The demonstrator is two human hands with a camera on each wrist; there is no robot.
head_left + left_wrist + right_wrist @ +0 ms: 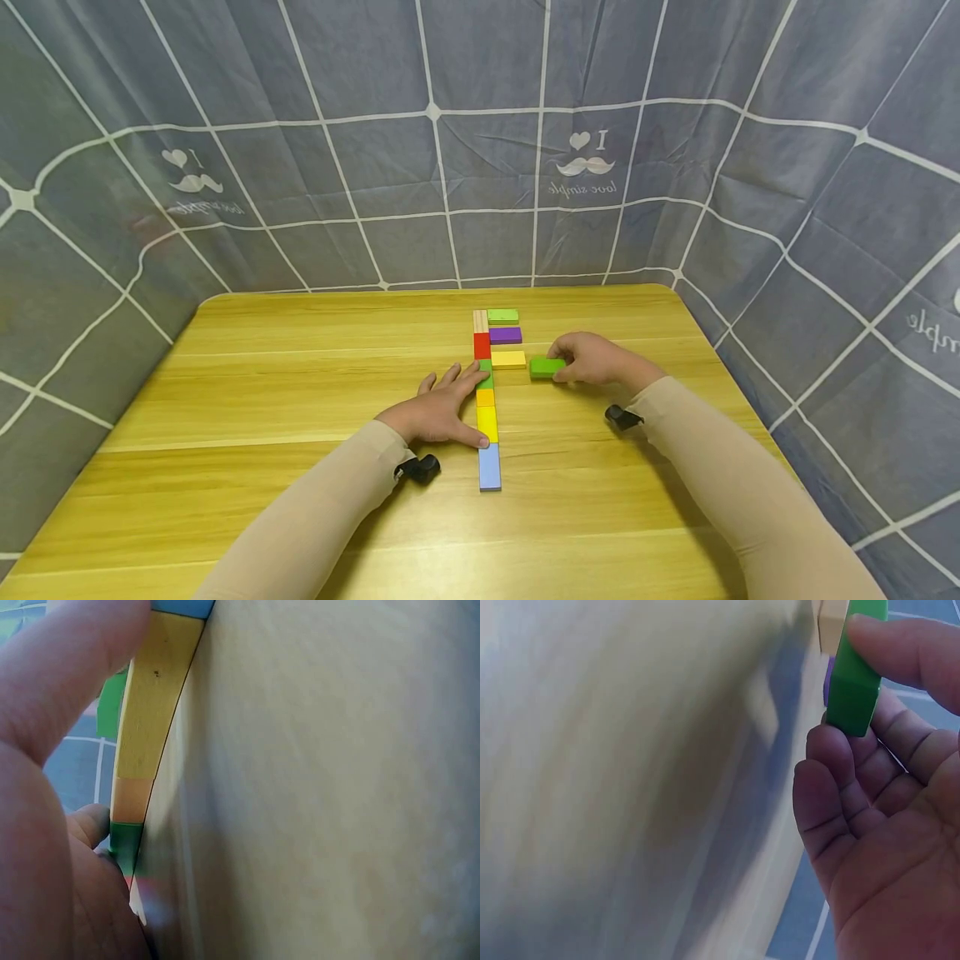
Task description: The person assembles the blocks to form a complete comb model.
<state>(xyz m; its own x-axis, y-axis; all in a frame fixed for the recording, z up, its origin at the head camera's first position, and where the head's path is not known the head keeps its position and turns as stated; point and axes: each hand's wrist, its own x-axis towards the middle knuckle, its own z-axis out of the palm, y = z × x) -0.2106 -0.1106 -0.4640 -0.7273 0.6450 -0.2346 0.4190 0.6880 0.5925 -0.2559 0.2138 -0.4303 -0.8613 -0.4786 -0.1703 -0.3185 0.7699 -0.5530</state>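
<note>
My right hand (592,360) pinches a green block (542,367) between thumb and fingers, just right of a yellow block (508,360) and apart from it. A straight row of blocks runs down the table's middle: plain wood (480,322), red (482,346), green (486,382), orange (485,398), yellow (487,425) and light blue (490,468). Spread along its left side, my left hand (435,412) touches the row with fingertips at the green block and thumb near the yellow-blue joint. Purple (506,335) and light green (503,317) blocks jut rightward from the row's far part.
The wooden table (300,375) ends at a rounded far edge. Behind and beside it hangs a grey curtain (495,167) with white lines. A small black camera (427,469) sits on the left wrist, another camera (621,418) on the right.
</note>
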